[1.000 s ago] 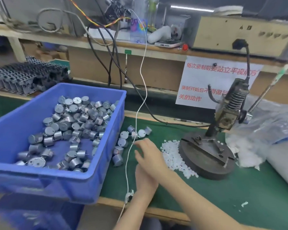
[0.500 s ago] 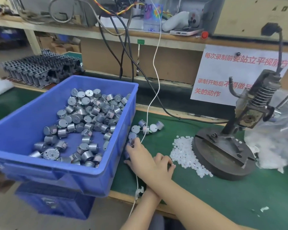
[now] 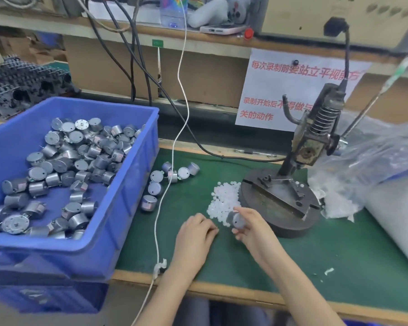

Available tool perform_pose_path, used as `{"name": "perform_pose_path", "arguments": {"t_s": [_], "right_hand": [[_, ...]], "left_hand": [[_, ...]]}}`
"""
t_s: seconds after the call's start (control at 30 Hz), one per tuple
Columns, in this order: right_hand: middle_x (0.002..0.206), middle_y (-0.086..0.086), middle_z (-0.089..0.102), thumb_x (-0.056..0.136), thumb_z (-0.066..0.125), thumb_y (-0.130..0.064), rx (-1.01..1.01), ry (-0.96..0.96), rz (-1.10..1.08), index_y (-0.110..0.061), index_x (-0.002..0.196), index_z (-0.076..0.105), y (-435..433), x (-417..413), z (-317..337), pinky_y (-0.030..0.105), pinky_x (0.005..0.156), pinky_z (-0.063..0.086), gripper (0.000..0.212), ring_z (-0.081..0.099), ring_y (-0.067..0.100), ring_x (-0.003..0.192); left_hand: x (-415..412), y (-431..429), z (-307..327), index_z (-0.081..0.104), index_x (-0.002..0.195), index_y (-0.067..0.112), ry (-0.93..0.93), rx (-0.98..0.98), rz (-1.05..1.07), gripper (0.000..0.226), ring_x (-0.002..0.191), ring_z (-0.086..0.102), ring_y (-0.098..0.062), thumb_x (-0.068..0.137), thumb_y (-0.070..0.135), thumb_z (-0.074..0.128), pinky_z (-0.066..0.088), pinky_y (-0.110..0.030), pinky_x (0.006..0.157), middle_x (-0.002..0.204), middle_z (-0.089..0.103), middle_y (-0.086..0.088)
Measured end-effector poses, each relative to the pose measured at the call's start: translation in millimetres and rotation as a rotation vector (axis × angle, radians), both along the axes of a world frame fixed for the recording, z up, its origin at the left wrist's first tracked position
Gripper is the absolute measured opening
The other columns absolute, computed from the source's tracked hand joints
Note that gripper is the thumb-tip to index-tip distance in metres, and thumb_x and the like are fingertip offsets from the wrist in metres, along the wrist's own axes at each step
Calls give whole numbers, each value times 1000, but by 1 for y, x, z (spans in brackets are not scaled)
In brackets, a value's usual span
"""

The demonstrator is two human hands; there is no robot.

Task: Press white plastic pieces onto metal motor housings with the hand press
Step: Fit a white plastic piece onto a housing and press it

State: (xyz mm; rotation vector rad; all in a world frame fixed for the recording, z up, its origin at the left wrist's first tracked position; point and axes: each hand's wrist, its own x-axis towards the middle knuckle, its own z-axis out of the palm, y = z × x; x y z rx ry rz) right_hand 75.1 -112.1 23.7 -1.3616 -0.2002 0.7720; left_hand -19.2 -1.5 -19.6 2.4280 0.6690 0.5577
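Two hands work near the front edge of the green mat (image 3: pixel 339 255). The left hand (image 3: pixel 193 238) rests knuckles-up on the mat, with its fingers curled down and their tips close to the white pieces; I cannot tell whether it pinches one. The right hand (image 3: pixel 254 231) grips one motor (image 3: pixel 236 220) between thumb and fingers, at the near edge of the heap of white plastic pieces (image 3: pixel 223 198) (too many and too small to count). The heap lies against the left side of the round base of the single hand press (image 3: pixel 280 203), whose lever slants up to the right. Left of the heap are the loose motors (image 3: pixel 154 188), seven as far as I can count, lying on the mat beside one blue bin (image 3: pixel 132 184) that holds several dozen more. One white cable (image 3: pixel 172 161) runs across the mat among them. A clear plastic bag (image 3: pixel 375 165) lies right of the press. Behind the press hangs one paper sign (image 3: pixel 280 85).
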Motion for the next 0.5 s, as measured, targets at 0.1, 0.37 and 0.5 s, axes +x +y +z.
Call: {"name": "perform_pose_path", "arguments": {"t_s": [0.1, 0.37, 0.5], "right_hand": [[82, -6, 56, 84, 66, -23, -125, -120, 74, -17, 96, 57, -18, 5, -13, 15, 52, 37, 16, 45, 6, 51], [93, -1, 55, 88, 61, -22, -348, -702, 140, -37, 113, 54, -5, -4, -25, 36, 81, 49, 30, 55, 20, 78], [89, -5, 57, 93, 52, -27, -383, -772, 158, -23, 128, 50, 2, -6, -34, 19, 77, 41, 35, 56, 14, 79]], "left_hand": [[1, -2, 1, 68, 90, 19, -5, 15, -24, 13, 91, 50, -14, 86, 30, 63, 35, -21, 82, 93, 57, 5], [0, -2, 1, 66, 97, 23, -46, -48, -48, 14, 79, 45, -6, 84, 25, 64, 37, -21, 79, 87, 51, 14], [-2, 2, 4, 65, 88, 19, -230, -350, 75, 30, 73, 53, -1, 83, -7, 51, 38, -8, 70, 82, 55, 11]]}}
